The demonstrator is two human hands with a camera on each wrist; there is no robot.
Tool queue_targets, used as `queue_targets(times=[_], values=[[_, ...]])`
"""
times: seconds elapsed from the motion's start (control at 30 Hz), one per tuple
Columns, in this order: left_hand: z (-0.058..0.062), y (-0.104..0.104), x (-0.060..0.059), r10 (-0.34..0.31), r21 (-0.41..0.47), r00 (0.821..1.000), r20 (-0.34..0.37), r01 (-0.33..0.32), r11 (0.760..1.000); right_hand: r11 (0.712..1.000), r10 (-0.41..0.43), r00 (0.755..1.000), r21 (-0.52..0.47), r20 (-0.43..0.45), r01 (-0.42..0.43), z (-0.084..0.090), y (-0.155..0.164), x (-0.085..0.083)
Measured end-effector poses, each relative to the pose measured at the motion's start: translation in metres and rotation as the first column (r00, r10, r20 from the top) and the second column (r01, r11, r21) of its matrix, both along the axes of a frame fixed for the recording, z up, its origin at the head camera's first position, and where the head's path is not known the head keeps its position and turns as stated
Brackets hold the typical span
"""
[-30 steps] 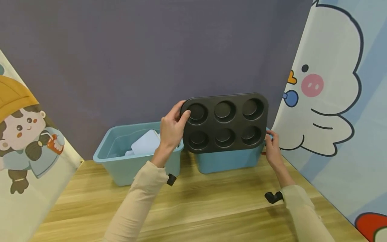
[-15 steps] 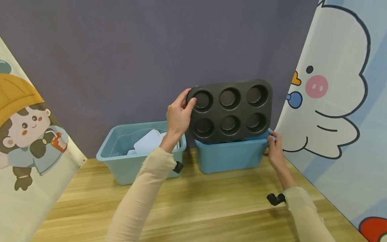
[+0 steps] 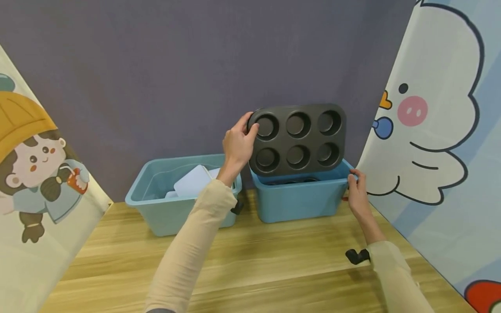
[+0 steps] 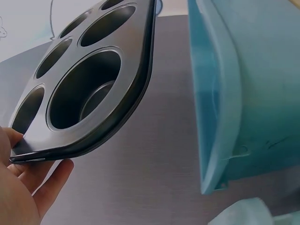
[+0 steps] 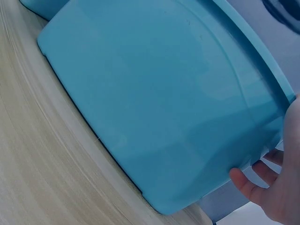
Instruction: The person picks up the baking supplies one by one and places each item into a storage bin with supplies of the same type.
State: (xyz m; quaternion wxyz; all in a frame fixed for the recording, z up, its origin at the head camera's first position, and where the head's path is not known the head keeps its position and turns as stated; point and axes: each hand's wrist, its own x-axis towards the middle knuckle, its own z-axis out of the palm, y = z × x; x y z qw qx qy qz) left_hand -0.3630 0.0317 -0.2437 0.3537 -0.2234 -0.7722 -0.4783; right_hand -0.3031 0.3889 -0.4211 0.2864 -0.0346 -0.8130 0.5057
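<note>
The muffin tray (image 3: pixel 298 138) is matt black. The bin (image 3: pixel 301 201) under it is strong blue; the bin (image 3: pixel 164 208) at nine o'clock is paler teal. The table (image 3: pixel 274 269) shows light wood grain. The sleeves (image 3: pixel 188 256) are beige.

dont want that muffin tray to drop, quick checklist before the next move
1. Left hand grips the muffin tray at its left edge: ok.
2. Tray held by one hand only: not ok.
3. Right hand steadies the darker blue bin at its right rim: ok.
4. Tray clear above that bin's rim: ok.
5. More dark trays inside the bin: cannot tell how many.
6. Lighter blue bin apart from the tray: ok.
</note>
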Motion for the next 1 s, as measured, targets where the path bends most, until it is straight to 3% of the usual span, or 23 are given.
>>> queue_targets(times=[0.33, 0.67, 1.0], values=[[-0.027, 0.022, -0.009, 0.032, -0.042, 0.999, 0.011, -0.031, 0.999, 1.000, -0.010, 1.000, -0.013, 0.020, 0.010, 0.003, 0.000, 0.003], [-0.053, 0.035, -0.014, 0.002, -0.123, 1.000, 0.010, -0.001, 0.992, 0.998, 0.018, 0.999, -0.056, 0.036, -0.016, 0.026, -0.021, 0.025], [-0.078, 0.040, -0.020, -0.013, -0.181, 0.994, 0.105, 0.032, 0.983, 0.999, 0.007, 0.999, -0.043, 0.033, -0.005, 0.028, -0.023, 0.025]])
